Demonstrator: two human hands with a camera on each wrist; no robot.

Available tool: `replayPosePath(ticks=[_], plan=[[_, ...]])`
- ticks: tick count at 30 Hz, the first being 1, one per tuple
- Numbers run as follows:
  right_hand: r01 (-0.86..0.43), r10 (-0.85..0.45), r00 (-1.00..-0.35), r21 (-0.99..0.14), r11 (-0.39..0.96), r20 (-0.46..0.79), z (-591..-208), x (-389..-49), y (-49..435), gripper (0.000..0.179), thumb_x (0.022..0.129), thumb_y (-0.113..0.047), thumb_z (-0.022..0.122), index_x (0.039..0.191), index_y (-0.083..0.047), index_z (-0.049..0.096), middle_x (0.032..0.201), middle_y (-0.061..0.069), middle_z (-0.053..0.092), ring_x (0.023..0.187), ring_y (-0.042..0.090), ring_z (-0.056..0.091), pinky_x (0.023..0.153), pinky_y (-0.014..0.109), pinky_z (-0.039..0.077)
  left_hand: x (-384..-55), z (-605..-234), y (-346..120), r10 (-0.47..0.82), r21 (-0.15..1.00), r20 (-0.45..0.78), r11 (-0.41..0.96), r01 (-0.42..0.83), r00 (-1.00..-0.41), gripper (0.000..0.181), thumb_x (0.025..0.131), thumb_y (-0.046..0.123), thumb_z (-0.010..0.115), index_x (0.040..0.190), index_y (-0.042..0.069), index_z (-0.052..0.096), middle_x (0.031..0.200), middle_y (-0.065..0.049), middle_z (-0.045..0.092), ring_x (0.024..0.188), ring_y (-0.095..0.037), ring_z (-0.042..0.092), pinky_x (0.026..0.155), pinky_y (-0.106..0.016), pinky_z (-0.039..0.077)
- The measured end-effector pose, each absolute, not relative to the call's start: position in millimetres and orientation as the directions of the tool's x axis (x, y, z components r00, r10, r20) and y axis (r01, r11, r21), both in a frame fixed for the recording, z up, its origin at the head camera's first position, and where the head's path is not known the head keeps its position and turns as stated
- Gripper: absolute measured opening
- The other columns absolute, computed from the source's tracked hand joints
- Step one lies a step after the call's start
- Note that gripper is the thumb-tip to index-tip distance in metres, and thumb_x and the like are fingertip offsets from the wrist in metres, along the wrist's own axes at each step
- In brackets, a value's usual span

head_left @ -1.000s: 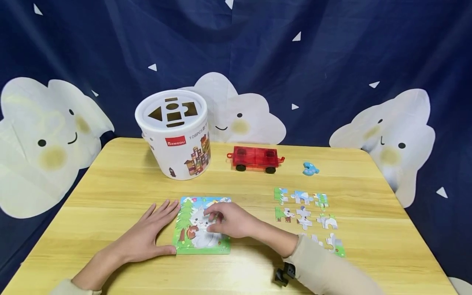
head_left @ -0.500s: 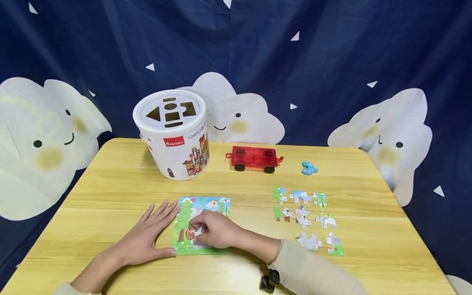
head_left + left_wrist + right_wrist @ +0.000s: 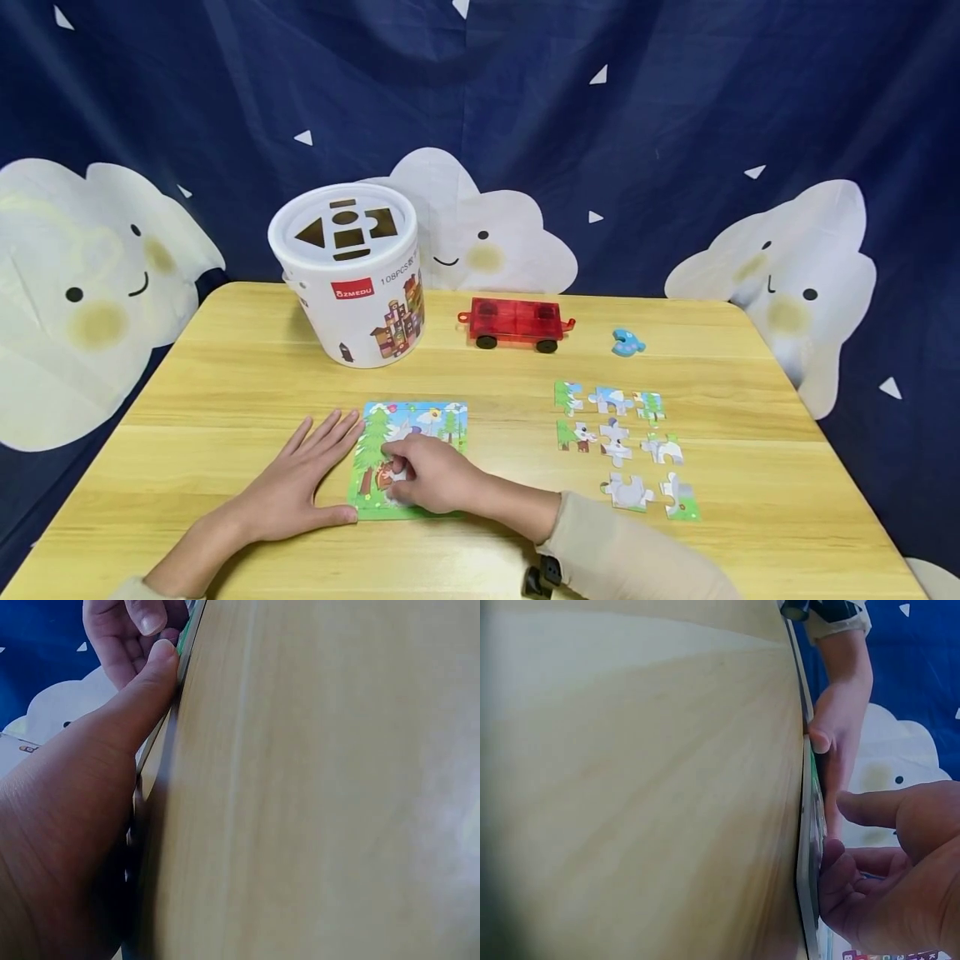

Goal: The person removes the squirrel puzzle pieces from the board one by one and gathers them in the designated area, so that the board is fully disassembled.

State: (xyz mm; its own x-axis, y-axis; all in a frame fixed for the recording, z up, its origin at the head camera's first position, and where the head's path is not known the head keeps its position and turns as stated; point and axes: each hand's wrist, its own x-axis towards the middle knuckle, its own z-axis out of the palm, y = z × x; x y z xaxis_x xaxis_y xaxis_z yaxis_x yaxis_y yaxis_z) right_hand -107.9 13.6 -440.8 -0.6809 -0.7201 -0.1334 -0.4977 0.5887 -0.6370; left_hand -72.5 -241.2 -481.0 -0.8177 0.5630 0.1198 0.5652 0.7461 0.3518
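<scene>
A square puzzle board (image 3: 371,437) with a colourful animal-and-trees picture lies on the table in front of the person. Left of it, my left hand (image 3: 300,483) rests on the tabletop with fingers spread. Its fingertips lie at the board's left edge, and the thumb (image 3: 150,682) touches its lower left corner. Over the board's lower middle is my right hand (image 3: 435,475), thumb and index finger bent downward. In the right wrist view the right hand (image 3: 892,877) has curled fingertips right at the board and the thumb apart. I cannot tell whether it pinches a puzzle piece.
Several loose puzzle pieces (image 3: 617,442) lie in rows to the right. Behind them sits a small blue object (image 3: 627,342), beside a red toy wagon (image 3: 516,322). A white shape-sorter bucket (image 3: 352,308) stands at the back left. A dark patterned cloth (image 3: 525,100) hangs behind the table.
My right hand has moved left and slightly down across the board, to the brown part of its picture. The left hand has stayed in place.
</scene>
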Motion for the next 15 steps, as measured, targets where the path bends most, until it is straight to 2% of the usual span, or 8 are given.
replayPosePath(ticks=[9,15], plan=[[-0.486,-0.711,-0.688,-0.637,0.599,-0.144,-442.2,-107.6,14.0,0.044,0.093,-0.019,0.077,0.135,-0.008,0.067,0.092,-0.011,0.061,0.076,-0.002,0.049,0.069,0.012,0.044,-72.6,-480.6,-241.0,0.565,0.347,0.124,0.746,0.569,-0.816,0.104,0.086,0.065,0.07,0.161,0.007,0.028,0.166,-0.015,0.028,0.154,-0.036,0.02,0.124,-0.032,-0.011],[-0.477,-0.708,-0.694,-0.656,0.585,-0.127,-442.9,-107.6,13.3,0.039,0.092,-0.018,0.077,0.13,-0.011,0.07,0.088,-0.011,0.057,0.075,-0.001,0.046,0.066,0.013,0.043,-72.2,-481.7,-241.8,0.564,0.336,0.131,0.748,0.572,-0.815,0.104,0.086,0.065,0.07,0.161,0.007,0.028,0.166,-0.014,0.028,0.154,-0.035,0.019,0.124,-0.032,-0.011]])
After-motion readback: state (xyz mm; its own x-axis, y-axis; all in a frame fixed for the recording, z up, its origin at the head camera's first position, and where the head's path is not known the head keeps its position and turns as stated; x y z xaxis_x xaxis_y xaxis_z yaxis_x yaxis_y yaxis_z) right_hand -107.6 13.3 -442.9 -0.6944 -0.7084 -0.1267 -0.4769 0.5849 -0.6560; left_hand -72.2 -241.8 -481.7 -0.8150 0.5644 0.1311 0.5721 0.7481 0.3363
